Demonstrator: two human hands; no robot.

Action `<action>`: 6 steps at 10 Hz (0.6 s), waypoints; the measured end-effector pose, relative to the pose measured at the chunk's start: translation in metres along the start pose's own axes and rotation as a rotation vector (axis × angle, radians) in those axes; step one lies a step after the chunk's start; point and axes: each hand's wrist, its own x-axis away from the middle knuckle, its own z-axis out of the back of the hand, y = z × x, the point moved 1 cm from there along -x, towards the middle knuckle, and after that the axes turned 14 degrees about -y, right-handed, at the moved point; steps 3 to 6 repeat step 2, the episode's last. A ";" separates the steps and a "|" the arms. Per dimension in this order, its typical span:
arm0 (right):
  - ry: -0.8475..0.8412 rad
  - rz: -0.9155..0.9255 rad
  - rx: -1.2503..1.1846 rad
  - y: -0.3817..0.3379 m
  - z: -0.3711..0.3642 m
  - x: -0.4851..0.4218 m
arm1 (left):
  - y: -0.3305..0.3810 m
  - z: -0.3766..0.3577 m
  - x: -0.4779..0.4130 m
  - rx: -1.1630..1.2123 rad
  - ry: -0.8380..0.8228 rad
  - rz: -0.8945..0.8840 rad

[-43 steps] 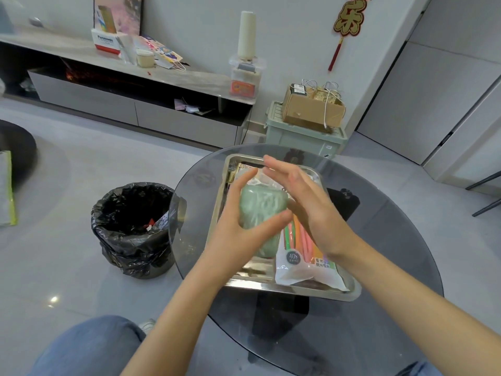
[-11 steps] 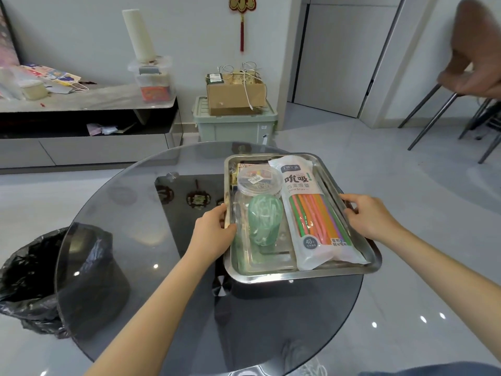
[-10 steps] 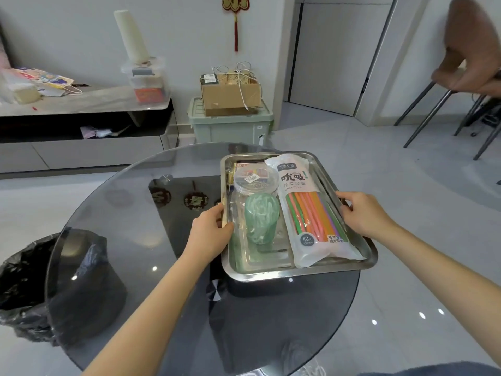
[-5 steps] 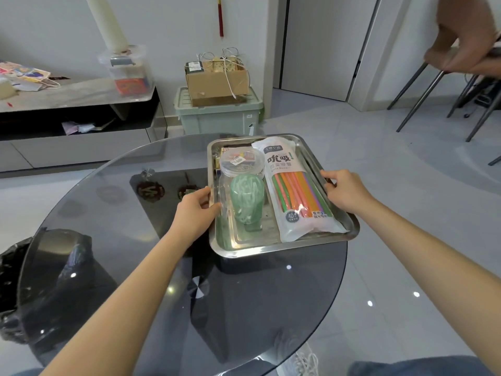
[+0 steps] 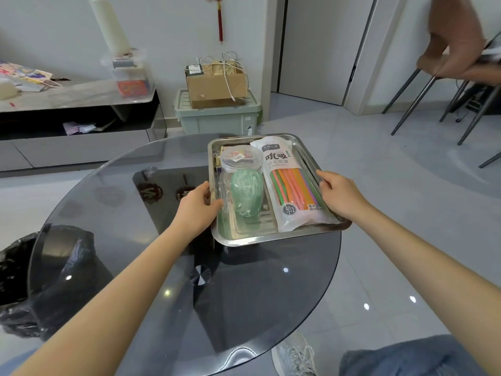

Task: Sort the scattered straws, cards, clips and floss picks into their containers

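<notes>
Basically got left hand (image 5: 199,210) curled round the left rim of the steel tray (image 5: 271,239) on the glass table (image 5: 122,226). Got clear jar (image 5: 240,161), green tub (image 5: 246,191), straw pack (image 5: 292,185) lying inside, then right hand (image 5: 339,194) gripping the right rim.

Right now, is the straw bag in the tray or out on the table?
In: the straw bag lies flat inside the metal tray, along its right side.
</notes>
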 end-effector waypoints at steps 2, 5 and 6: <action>0.005 0.146 -0.154 -0.045 0.019 0.024 | 0.025 0.023 0.021 0.022 0.046 -0.030; 0.005 0.146 -0.154 -0.045 0.019 0.024 | 0.025 0.023 0.021 0.022 0.046 -0.030; 0.005 0.146 -0.154 -0.045 0.019 0.024 | 0.025 0.023 0.021 0.022 0.046 -0.030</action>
